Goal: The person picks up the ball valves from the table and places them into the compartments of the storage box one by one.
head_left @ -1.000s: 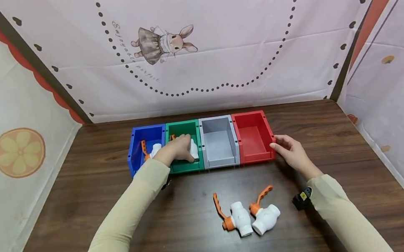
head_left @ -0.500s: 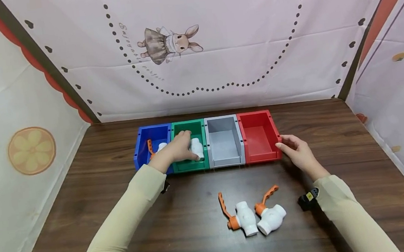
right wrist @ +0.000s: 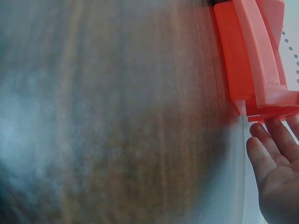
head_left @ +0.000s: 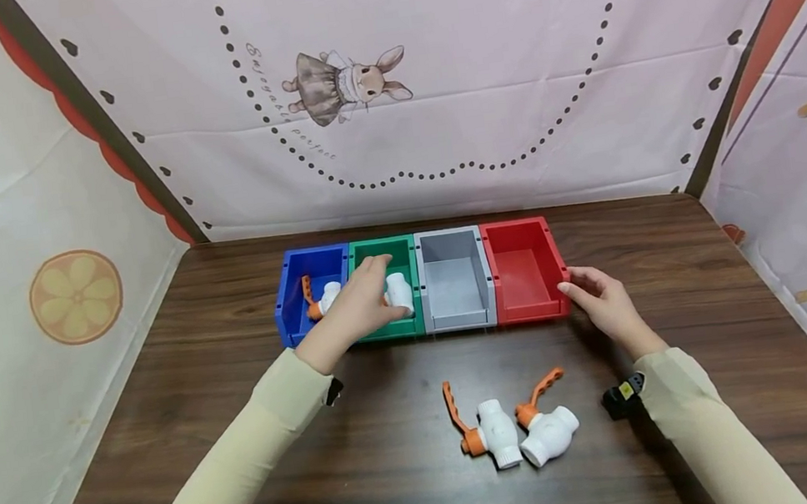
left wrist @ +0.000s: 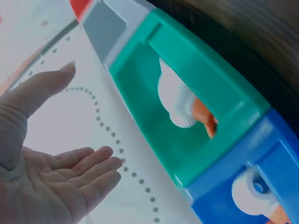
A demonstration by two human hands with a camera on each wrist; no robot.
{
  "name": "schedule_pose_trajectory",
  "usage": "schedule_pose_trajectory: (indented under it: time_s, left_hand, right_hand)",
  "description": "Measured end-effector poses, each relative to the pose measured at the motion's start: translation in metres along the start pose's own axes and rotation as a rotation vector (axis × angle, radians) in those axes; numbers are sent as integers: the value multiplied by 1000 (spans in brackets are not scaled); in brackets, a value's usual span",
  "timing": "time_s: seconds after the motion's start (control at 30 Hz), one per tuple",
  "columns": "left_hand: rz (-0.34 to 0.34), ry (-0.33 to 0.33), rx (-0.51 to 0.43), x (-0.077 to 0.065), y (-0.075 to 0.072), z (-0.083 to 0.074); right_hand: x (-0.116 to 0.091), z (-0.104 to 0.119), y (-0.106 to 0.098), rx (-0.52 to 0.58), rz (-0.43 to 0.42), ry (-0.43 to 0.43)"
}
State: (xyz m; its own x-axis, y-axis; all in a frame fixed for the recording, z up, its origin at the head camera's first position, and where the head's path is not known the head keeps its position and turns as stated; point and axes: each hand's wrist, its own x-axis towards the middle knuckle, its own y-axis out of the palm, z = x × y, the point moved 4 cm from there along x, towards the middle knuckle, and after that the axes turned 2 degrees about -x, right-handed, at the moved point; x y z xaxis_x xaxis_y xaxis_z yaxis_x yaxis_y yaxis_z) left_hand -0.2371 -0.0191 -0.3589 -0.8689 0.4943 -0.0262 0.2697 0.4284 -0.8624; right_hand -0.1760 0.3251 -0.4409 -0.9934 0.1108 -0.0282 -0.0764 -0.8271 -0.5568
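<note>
A patterned cloth [head_left: 469, 50] stands behind the far edge of the dark tabletop [head_left: 693, 267]. Along that edge, left to right, sit four touching bins: blue bin [head_left: 321, 260], green bin [left wrist: 215, 70], grey bin [head_left: 453, 284] and red bin [head_left: 519, 267].

The left hand [head_left: 359, 304] hangs over the green bin's near left side, thumb and fingers spread with nothing between them. The right hand [head_left: 612, 309] rests at the red bin's right wall, its fingers loosely extended against the outside.

Two valves are binned: a blue-bin valve [head_left: 331, 294] and a green-bin valve [head_left: 399, 289], the latter seemingly just let go. Two look left to place, the left valve [head_left: 500, 433] and the right valve [head_left: 550, 436], side by side toward the tabletop's near edge.

Against half a second ago, the left hand has drawn back from the green-bin valve, and more of the blue-bin valve shows. The right hand and the two loose valves keep their places; the head view has swung slightly.
</note>
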Motion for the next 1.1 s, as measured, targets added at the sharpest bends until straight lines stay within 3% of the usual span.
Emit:
schedule_pose_trajectory:
  time_s: [0.27, 0.53, 0.73, 0.87, 1.1]
  left_hand:
    - [87, 60, -34, -13, 13, -29]
    - [71, 100, -38, -28, 23, -53]
    - [141, 124, -49, -39, 36, -67]
    - [187, 139, -16, -44, 49, -73]
    - [209, 104, 44, -51, 71, -74]
  right_hand:
    - [-1, 0, -1, -8, 4, 11]
    - [1, 2, 0, -10, 0, 14]
    - [1, 2, -1, -6, -14, 21]
    - [2, 2, -1, -9, -19, 18]
    - [2, 1, 0, -7, -19, 19]
